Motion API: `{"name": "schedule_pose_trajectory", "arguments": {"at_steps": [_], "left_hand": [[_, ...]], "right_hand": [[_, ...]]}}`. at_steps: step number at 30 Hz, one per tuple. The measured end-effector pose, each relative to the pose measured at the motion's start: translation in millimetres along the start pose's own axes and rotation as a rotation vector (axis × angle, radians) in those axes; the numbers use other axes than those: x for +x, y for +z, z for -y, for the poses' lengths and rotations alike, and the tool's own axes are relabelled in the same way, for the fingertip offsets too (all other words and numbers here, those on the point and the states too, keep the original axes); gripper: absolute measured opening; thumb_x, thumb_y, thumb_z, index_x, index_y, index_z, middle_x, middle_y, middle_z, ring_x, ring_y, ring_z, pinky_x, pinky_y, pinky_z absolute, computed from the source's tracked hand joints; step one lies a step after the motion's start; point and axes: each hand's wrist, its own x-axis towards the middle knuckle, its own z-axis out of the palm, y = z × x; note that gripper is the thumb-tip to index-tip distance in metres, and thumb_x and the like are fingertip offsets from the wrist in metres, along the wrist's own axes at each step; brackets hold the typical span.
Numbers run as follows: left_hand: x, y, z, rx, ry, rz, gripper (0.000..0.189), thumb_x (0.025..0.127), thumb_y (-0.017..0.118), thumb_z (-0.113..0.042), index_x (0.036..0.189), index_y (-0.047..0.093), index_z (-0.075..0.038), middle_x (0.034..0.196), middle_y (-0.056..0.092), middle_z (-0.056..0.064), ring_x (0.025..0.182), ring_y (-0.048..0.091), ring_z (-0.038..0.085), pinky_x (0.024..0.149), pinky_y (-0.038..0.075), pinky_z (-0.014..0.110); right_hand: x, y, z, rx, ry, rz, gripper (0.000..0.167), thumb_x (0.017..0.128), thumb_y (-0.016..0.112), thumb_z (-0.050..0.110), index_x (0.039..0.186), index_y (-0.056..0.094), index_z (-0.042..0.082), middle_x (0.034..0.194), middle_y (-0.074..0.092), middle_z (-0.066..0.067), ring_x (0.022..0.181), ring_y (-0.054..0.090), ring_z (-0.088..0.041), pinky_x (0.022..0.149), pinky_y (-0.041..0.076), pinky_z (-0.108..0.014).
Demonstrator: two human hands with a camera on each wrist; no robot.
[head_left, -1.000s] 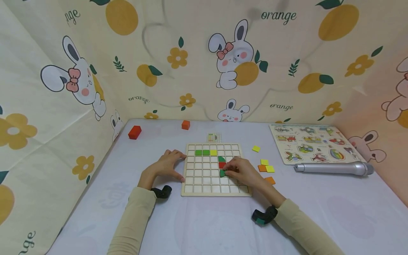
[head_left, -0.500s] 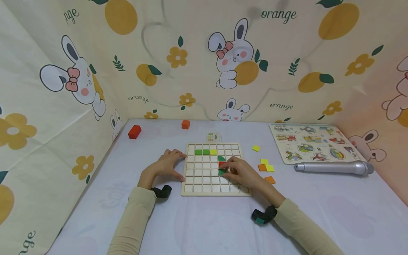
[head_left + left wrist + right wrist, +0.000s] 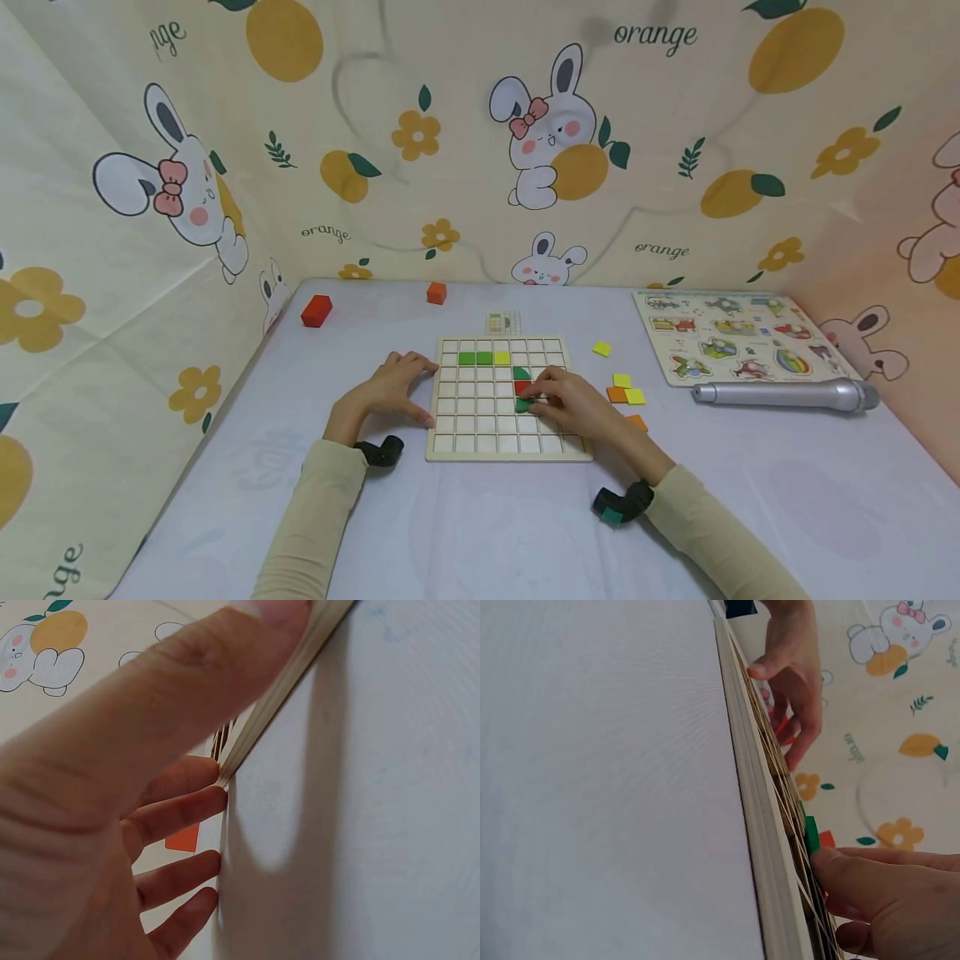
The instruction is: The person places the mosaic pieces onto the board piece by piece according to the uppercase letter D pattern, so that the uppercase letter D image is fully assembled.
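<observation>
A wooden grid board [image 3: 472,457] lies on the white table. My left hand [image 3: 387,387] rests along its left edge, thumb and fingertips touching the rim and fingers spread. Over the board's right half, my right hand [image 3: 573,402] pinches a small green tile [image 3: 522,406] between thumb and forefinger. In the right wrist view this green tile [image 3: 811,835] stands up above the grid. Directly above it sit a red tile [image 3: 522,387], partly covered by my forefinger, and a green quarter-round tile [image 3: 521,373]. Two green tiles [image 3: 476,358] and a yellow tile [image 3: 502,358] fill cells near the top.
Right of the board lie loose yellow tiles [image 3: 622,381] and orange tiles [image 3: 617,396]. Farther right are a silver microphone [image 3: 780,397] and a picture puzzle board [image 3: 727,333]. Behind the grid lies a small pattern card [image 3: 503,323]; red [image 3: 317,311] and orange blocks [image 3: 437,292] stand back left.
The green tile under my right fingers has turned and shifted slightly at its cell, and those fingers have adjusted around it. My left hand stays at the board's edge.
</observation>
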Motion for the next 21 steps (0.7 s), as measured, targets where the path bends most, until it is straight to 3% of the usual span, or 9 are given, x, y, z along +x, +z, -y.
{"name": "schedule_pose_trajectory", "arguments": {"at_steps": [5, 21], "left_hand": [[0.5, 0.5, 0.1, 0.001, -0.017, 0.002, 0.091, 0.058, 0.085, -0.048, 0.134, 0.048, -0.014, 0.135, 0.045, 0.005, 0.12, 0.033, 0.027, 0.1, 0.033, 0.046], [-0.8, -0.9, -2.5, -0.01, -0.019, 0.004, 0.091, 0.058, 0.085, -0.047, 0.134, 0.048, -0.014, 0.135, 0.045, 0.005, 0.119, 0.033, 0.027, 0.1, 0.033, 0.047]], "right_hand": [[1.3, 0.2, -0.9, -0.012, -0.023, 0.008, 0.023, 0.084, 0.07, 0.029, 0.104, 0.07, 0.02, 0.096, 0.054, 0.003, 0.071, 0.045, -0.009, 0.061, 0.039, -0.022], [3.9, -2.2, 1.3, 0.015, 0.004, -0.008, 0.021, 0.083, 0.071, 0.019, 0.103, 0.071, 0.015, 0.095, 0.059, 0.003, 0.073, 0.049, -0.012, 0.062, 0.042, -0.022]]}}
